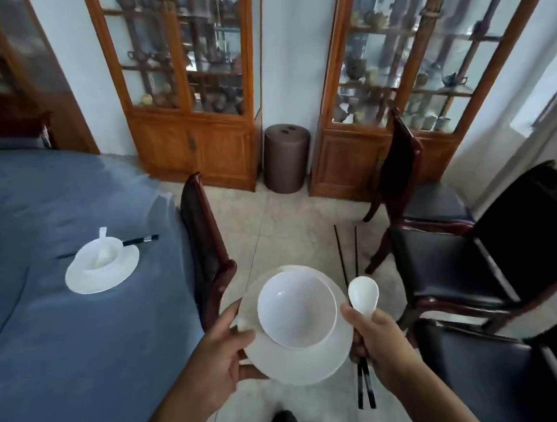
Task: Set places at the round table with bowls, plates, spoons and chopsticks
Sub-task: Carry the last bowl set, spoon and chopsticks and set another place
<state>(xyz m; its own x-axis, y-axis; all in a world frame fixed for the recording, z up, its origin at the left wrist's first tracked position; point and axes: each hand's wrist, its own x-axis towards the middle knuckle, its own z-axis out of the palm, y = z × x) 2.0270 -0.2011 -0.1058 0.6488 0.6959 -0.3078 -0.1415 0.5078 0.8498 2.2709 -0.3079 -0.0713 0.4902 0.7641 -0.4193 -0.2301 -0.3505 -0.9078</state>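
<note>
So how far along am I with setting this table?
One place looks done: plate, bowl, spoon and chopsticks on the table. In hand: the left hand holds a second plate carrying a second bowl; the right hand grips a second spoon and second chopsticks. That set is not yet laid; further places are out of view.

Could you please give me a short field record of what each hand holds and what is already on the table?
Left hand: grips plate carrying bowl
Right hand: holds spoon and chopsticks
Table: blue cloth, one place laid
Laid place: second plate, second bowl with second spoon in it, second chopsticks behind
</note>
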